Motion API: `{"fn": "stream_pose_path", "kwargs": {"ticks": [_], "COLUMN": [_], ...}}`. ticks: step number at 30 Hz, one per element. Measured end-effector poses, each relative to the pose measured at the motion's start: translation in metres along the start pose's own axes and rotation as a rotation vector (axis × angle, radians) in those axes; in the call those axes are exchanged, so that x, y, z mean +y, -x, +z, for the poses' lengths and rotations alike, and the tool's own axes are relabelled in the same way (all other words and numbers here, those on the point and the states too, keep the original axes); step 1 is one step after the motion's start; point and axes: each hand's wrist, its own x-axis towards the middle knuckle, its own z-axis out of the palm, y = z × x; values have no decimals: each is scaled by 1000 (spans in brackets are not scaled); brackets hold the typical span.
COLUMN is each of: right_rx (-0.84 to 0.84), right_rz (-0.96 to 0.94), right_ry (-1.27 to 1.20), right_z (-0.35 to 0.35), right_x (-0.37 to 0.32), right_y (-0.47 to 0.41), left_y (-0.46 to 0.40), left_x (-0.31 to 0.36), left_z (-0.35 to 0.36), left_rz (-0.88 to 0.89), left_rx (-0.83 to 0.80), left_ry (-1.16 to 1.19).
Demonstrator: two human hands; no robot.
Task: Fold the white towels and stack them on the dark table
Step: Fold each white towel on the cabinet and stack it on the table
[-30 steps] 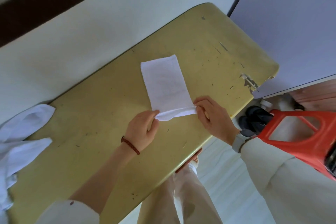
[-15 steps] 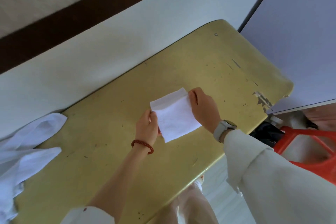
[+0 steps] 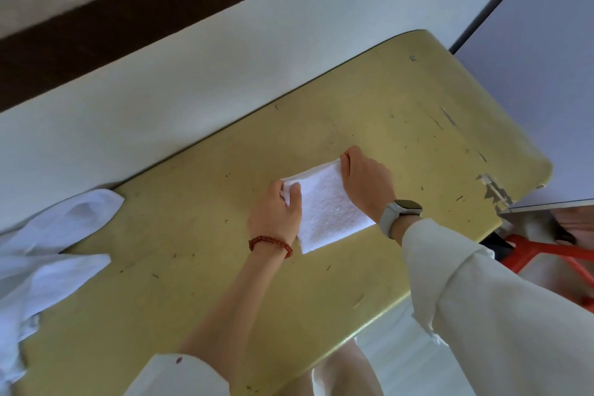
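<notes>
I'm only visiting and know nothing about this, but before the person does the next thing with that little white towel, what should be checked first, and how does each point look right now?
1. Small white terry towel folded over and lying on the yellow scratched table: ok.
2. Left hand holding the towel's far left corner, thumb on top: ok.
3. Right hand pinching the far right corner: ok.
4. Layers' edges lined up: cannot tell, the hands cover the far corners.
5. Loose white cloths at the table's left end kept apart from the fold: ok.
6. A stack to put it on: not ok, none is in view.
</notes>
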Motion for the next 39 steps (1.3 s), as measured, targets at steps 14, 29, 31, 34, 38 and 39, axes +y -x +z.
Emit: {"fn": "stream_pose_path", "kwargs": {"ticks": [14,29,31,34,38,39], "right_rx": [37,399,264,99,24,1], "right_rz": [-42,-470,-465,-372,-336,-331], "right_ry": [184,109,228,277,286,286], "right_z": [8,14,26,35,39,38], "right_x": [0,18,21,28,35,35], "right_y": [-7,45,50,49,50,50], "left_y": [-13,24,21,12,6,6], "left_x": [3,-16,-21,-36,-48,-48], "left_z": [2,16,23,24,21,19], "left_rz": [-165,793,727,602,628,636], "left_rx": [16,201,70,-29,-33,-34], "left_ry": [-123,-487,-569,-683,-731,-728]}}
